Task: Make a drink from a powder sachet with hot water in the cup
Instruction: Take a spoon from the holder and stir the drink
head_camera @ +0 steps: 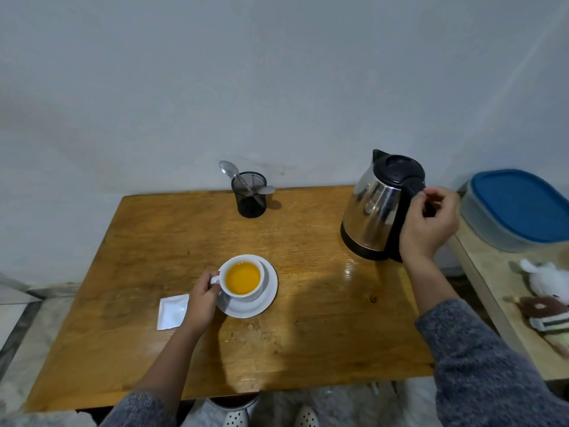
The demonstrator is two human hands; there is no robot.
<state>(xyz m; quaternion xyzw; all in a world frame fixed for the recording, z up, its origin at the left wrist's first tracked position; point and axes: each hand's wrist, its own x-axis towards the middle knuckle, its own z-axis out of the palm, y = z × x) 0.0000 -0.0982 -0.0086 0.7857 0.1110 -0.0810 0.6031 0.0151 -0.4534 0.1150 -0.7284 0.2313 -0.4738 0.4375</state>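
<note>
Sachet [172,311] nr cup [243,278]; spoon holder [250,195] behind.

Blue-lidded container [517,208], plush toys [546,294]

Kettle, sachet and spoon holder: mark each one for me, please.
kettle [374,211], head view, on its shiny steel side.
sachet [171,311], head view, on its white face.
spoon holder [250,197], head view, on its black mesh wall.

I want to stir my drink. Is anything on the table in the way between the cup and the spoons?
Nothing visible is. Bare table lies between the cup and the spoons in the black mesh holder. The kettle stands off to the right.
</note>
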